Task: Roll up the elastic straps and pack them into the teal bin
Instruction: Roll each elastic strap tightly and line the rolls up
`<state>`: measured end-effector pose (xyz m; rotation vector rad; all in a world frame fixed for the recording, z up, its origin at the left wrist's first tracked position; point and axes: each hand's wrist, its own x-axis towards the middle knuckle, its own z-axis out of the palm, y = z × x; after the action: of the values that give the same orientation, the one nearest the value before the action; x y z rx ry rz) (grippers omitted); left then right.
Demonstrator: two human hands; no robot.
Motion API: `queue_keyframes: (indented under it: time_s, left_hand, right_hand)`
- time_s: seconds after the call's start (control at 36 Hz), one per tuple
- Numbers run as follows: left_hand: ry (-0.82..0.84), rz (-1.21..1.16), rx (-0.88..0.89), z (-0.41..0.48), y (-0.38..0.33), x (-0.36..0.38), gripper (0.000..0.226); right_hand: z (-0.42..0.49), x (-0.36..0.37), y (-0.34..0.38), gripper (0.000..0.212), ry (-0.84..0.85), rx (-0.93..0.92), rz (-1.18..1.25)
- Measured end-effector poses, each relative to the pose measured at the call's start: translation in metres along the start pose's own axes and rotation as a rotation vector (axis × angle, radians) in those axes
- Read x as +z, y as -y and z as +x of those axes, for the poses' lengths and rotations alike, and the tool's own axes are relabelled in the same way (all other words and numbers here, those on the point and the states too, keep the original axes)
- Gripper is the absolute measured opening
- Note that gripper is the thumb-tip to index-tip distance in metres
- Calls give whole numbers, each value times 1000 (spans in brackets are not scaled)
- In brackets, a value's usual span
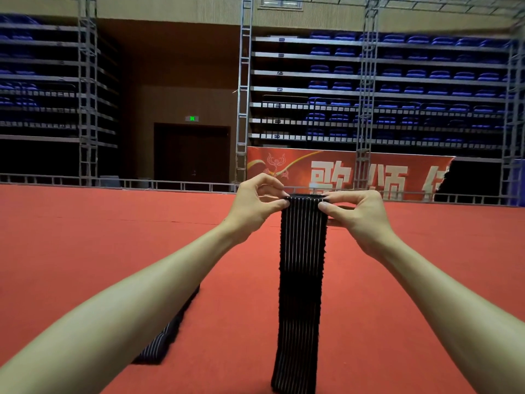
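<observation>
Inspecting the head view, found left hand (255,206) and right hand (358,214) each pinched, thumb against forefinger, on a far corner of the black ribbed strap (301,280), other fingers curled. Noted strap laid lengthwise down the red carpet (85,223), side edges frayed, near end cut off by the frame. Recorded second strap (167,334) flat beneath the left forearm, well apart. Observed wide carpet on both sides, bounded far off by a low rail (170,184).

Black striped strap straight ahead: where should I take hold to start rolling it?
Probably at its far short edge, one grip on each corner, coming in from the two sides, as the left hand and right hand pinch the strap now. It lies flat and runs lengthwise away, so that edge can curl back toward you.
</observation>
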<state>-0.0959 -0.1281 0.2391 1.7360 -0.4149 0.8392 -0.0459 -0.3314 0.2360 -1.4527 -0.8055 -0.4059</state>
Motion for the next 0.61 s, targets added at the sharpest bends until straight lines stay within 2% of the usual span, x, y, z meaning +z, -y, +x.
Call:
queue_keyframes:
  time_s: [0.11,0.31,0.61]
  left_hand:
    - [-5,-22,7,-2,0,0,27]
    - [-49,1,11,-1,0,0,36]
    - [12,-21,-12,-6,-1,0,18]
  right_hand:
    - [-1,4,0,13,-24,-23,-2]
    - [2,5,-4,9,-39,-29,-66]
    - [0,7,-4,13,-49,20,56]
